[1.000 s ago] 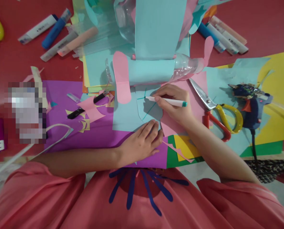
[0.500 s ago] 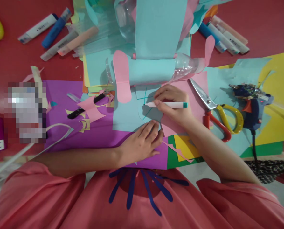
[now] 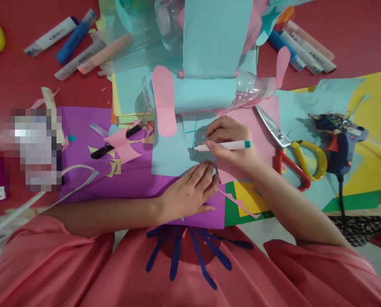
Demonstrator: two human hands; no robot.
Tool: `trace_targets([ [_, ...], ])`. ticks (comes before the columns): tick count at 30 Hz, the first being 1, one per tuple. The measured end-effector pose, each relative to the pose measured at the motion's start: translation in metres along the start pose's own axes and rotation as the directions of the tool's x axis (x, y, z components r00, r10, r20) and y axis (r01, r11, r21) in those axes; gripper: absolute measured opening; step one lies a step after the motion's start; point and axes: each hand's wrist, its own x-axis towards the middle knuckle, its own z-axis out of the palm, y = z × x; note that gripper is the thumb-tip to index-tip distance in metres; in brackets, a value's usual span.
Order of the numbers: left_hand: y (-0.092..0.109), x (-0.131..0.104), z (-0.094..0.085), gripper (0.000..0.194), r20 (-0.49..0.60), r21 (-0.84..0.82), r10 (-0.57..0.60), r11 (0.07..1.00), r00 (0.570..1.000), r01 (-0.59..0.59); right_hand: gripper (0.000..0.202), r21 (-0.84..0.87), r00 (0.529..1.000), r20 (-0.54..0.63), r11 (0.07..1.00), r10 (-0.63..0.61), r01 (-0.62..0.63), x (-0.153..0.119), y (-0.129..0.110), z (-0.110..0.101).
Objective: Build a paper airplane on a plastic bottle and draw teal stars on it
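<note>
My right hand (image 3: 230, 140) grips a white marker (image 3: 233, 146) with a green end, its tip at the light blue paper (image 3: 167, 155). Green lines show on that paper near the tip. My left hand (image 3: 190, 189) lies with its fingers spread on the paper's lower edge and on the purple sheet (image 3: 120, 185) beneath. Just beyond the hands rests a plastic bottle (image 3: 251, 88) wrapped in light blue paper, with a pink rounded strip (image 3: 164, 102) across its left part. A tall light blue panel (image 3: 216, 38) stands behind the bottle wrap.
Scissors (image 3: 281, 138) with red and yellow handles lie right of my right hand, beside a dark glue gun (image 3: 345, 149). Markers (image 3: 77, 36) lie at the upper left, more (image 3: 305, 47) at the upper right. Pink scraps (image 3: 124, 147) and a white cable (image 3: 78, 168) are on the left.
The marker tip has moved slightly down the paper, and my right hand has shifted with it. My left hand stays in place.
</note>
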Motion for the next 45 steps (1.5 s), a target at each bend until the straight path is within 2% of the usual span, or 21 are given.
trace_targets([
  [7, 0.0006, 0.0003, 0.0021, 0.07, -0.017, -0.006, -0.007, 1.0, 1.0, 0.007, 0.029, 0.018, 0.996, 0.054, 0.997, -0.07, 0.07, 0.0008, -0.0015, -0.0016],
  [13, 0.0013, -0.0009, 0.0026, 0.069, 0.041, -0.029, 0.001, 1.0, 0.999, 0.0, 0.031, 0.008, 0.988, 0.112, 0.994, -0.108, 0.108, 0.0006, -0.0015, -0.0036],
  [18, 0.0011, -0.0009, 0.0033, 0.07, -0.001, -0.009, -0.006, 1.0, 1.0, 0.006, 0.03, 0.028, 0.979, 0.16, 0.992, -0.127, 0.124, -0.0001, -0.0011, -0.0043],
  [22, 0.0009, -0.0009, 0.0032, 0.071, -0.027, -0.01, -0.014, 1.0, 1.0, 0.014, 0.03, 0.067, 0.978, 0.145, 0.987, -0.152, 0.144, 0.0004, -0.0025, -0.0036],
  [24, 0.0007, -0.0007, 0.0027, 0.07, -0.025, -0.011, -0.013, 1.0, 1.0, 0.012, 0.032, 0.085, 0.984, 0.132, 0.991, -0.118, 0.107, 0.0014, -0.0038, -0.0041],
  [27, 0.0003, -0.0002, 0.0013, 0.072, -0.008, -0.008, -0.005, 1.0, 1.0, 0.005, 0.044, 0.16, 0.996, 0.086, 0.987, 0.004, -0.018, 0.0028, -0.0047, -0.0059],
  [30, 0.0001, 0.0001, -0.0003, 0.072, 0.03, -0.006, 0.011, 1.0, 1.0, -0.01, 0.056, 0.244, 0.992, -0.084, 0.967, 0.098, -0.075, 0.0021, -0.003, -0.0062],
  [33, -0.0002, -0.0003, -0.0011, 0.072, 0.058, -0.013, 0.018, 1.0, 0.998, -0.017, 0.058, 0.286, 0.956, -0.197, 0.945, 0.219, -0.157, -0.0007, -0.0006, -0.005],
  [36, -0.0002, -0.0004, -0.0007, 0.073, 0.051, -0.028, 0.019, 0.999, 0.999, -0.017, 0.046, 0.253, 0.933, -0.217, 0.94, 0.287, -0.23, -0.002, 0.0001, -0.0049],
  [39, -0.0001, 0.0002, -0.0001, 0.073, 0.041, -0.036, 0.016, 0.999, 0.999, -0.015, 0.025, 0.134, 0.946, -0.19, 0.962, 0.262, -0.239, -0.0001, -0.0015, -0.0063],
  [45, -0.0007, 0.0, -0.0002, 0.07, 0.037, -0.026, 0.014, 1.0, 0.999, -0.013, 0.015, 0.05, 0.952, -0.137, 0.962, 0.273, -0.269, 0.0029, -0.0055, -0.008],
])
